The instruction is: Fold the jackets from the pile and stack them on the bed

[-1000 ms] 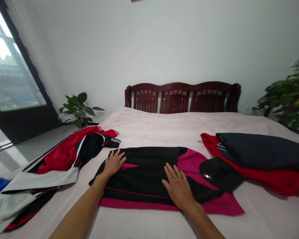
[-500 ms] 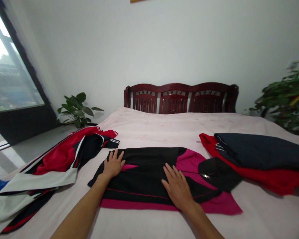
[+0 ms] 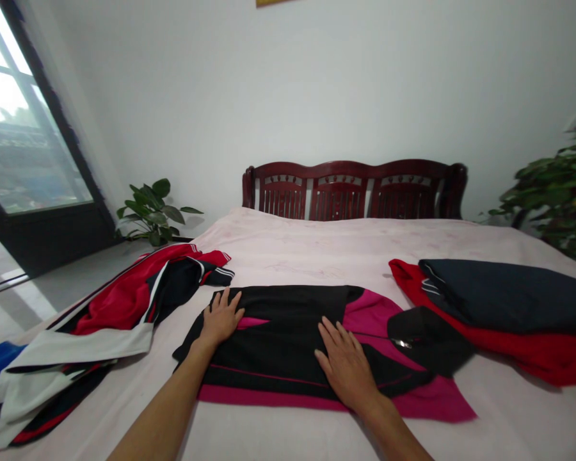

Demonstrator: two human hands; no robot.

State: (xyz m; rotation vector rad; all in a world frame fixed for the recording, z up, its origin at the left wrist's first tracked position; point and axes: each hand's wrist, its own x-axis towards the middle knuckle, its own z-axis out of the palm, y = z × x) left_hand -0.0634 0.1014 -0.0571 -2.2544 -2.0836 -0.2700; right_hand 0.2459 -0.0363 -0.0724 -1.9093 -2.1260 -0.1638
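Observation:
A black and magenta zip jacket (image 3: 278,349) lies folded lengthwise on the bed, its collar and zip pull towards the right. My left hand (image 3: 221,318) rests flat on the jacket's left end, fingers spread. Palm down, my right hand (image 3: 345,365) lies on the middle-right part of the same jacket, fingers stretched out. Neither hand grips the cloth. The jacket's sleeves are folded in, with a magenta strip showing along the near edge.
Left on the bed is a loose heap of red, white and navy clothes (image 3: 120,304). To the right lie folded navy trousers or similar cloth (image 3: 509,294) over a red garment (image 3: 513,349). Pink sheet (image 3: 307,246), wooden headboard (image 3: 355,186) and plants (image 3: 156,211) stand beyond.
The whole view has shifted slightly, so things appear a little further right. Both hands stay flat on the jacket, which looks the same.

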